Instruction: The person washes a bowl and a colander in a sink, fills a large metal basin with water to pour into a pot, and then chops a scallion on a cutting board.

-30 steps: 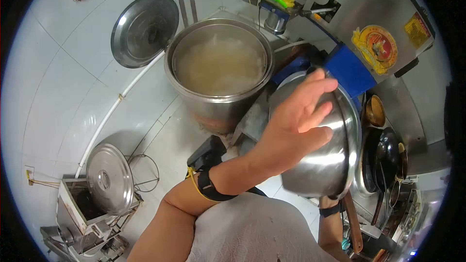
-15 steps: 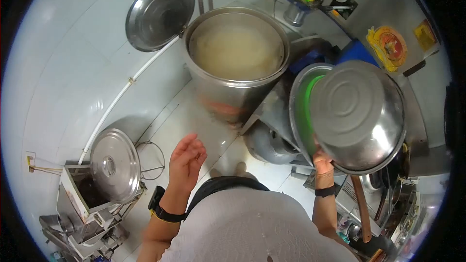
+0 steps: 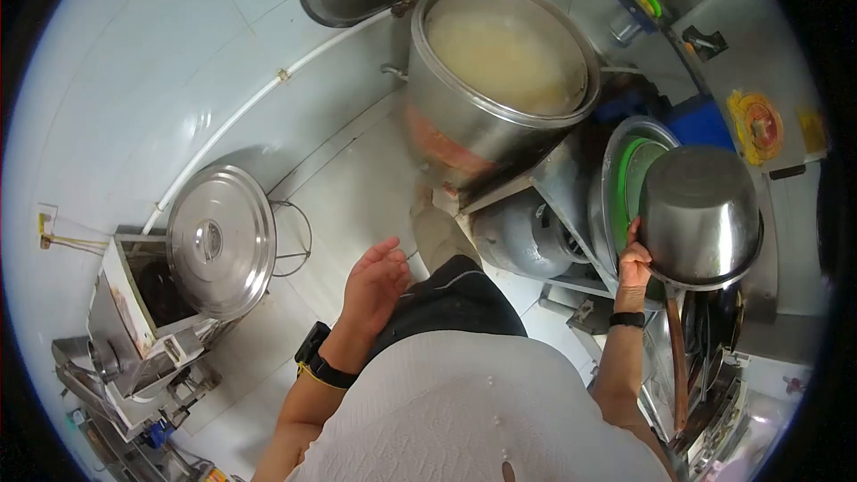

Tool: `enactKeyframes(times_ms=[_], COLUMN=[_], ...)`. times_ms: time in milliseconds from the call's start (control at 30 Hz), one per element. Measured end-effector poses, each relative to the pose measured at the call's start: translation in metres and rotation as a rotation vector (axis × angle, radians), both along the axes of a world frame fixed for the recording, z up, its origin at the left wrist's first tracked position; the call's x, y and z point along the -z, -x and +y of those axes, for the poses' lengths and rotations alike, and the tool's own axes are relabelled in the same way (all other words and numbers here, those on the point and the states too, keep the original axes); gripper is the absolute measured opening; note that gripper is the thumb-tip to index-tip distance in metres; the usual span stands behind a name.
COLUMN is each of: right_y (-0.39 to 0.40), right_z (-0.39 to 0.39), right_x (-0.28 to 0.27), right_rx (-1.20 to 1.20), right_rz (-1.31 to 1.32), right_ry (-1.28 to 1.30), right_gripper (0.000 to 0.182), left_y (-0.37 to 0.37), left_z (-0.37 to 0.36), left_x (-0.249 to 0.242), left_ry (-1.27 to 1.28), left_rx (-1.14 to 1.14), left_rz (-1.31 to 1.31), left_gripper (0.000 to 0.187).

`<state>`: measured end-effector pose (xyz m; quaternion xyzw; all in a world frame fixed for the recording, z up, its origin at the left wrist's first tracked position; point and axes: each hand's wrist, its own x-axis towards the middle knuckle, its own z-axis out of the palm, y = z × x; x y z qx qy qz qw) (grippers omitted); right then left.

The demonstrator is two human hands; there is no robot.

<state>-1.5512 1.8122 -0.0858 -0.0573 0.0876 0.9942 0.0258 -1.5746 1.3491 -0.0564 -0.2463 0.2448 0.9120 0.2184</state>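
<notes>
So the metal pot (image 3: 701, 214) is tipped bottom-up off to the right, its rim in the curled fingers of the right hand (image 3: 636, 264), wooden handle (image 3: 680, 366) running back toward the shirt (image 3: 446, 411). Meanwhile the left hand (image 3: 377, 287) is way farther off, loosely open, nothing in it.

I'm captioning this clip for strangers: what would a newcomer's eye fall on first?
Probably the big steel vat of cloudy liquid at upper centre. Next, the upturned metal pot at right, the right hand at its rim. Then the shiny round lid at left.
</notes>
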Motion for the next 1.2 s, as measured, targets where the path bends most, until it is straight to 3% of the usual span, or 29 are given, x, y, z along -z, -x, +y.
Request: enactKeyframes(times_ms=[133, 233, 300, 367, 400, 433, 567, 667, 800, 967, 1033, 1100, 1200], right_y=[-0.002, -0.003, -0.003, -0.001, -0.001, 0.001, 0.054, 0.1, 0.158, 0.197, 0.156, 0.172, 0.155], right_z=[0.016, 0.019, 0.025, 0.024, 0.032, 0.072, 0.06, 0.007, -0.059, -0.209, -0.316, -0.368, -0.496], right_x=[0.01, 0.01, 0.014, 0.003, 0.004, 0.036, 0.019, -0.005, -0.016, -0.003, -0.043, -0.008, 0.0], right_rx=[-0.039, -0.12, -0.001, -0.017, -0.088, -0.178, -0.111, -0.038, -0.14, -0.493, -0.564, -0.84, -0.998], right_rz=[-0.054, -0.086, -0.157, -0.228, -0.254, -0.119, -0.338, -0.439, -0.385, -0.104, -0.098, 0.25, 0.368], right_ry=[-0.064, 0.03, -0.184, -0.103, 0.102, 0.009, -0.451, -0.945, -1.269, -1.369, -1.526, -1.474, -1.504], right_gripper=[0.046, 0.048, 0.052, 0.053, 0.052, 0.051, 0.049, 0.048, 0.047, 0.045, 0.042, 0.039, 0.026], left_y=[-0.008, -0.011, -0.013, -0.013, -0.013, -0.012, -0.022, -0.047, -0.087, -0.142, -0.174, -0.208, -0.263], left_z=[-0.01, -0.019, -0.024, -0.032, -0.035, -0.037, -0.048, -0.051, -0.051, -0.056, -0.061, -0.07, -0.094], left_x=[0.012, 0.016, 0.009, 0.031, 0.026, 0.02, 0.039, 0.033, 0.041, 0.026, 0.027, 0.033, 0.05], left_ry=[0.006, -0.037, 0.006, -0.074, -0.024, 0.043, -0.015, 0.004, 0.039, -0.002, 0.01, 0.006, -0.031], left_rx=[-0.053, -0.071, -0.096, -0.165, -0.185, -0.235, -0.419, -0.572, -0.727, -0.936, -1.058, -1.174, -1.403], left_rz=[-0.011, -0.026, -0.068, 0.057, 0.103, 0.078, 0.075, 0.004, -0.066, -0.07, -0.097, -0.122, -0.161], left_gripper=[0.025, 0.026, 0.027, 0.029, 0.029, 0.031, 0.031, 0.031, 0.031, 0.028, 0.028, 0.026, 0.024])
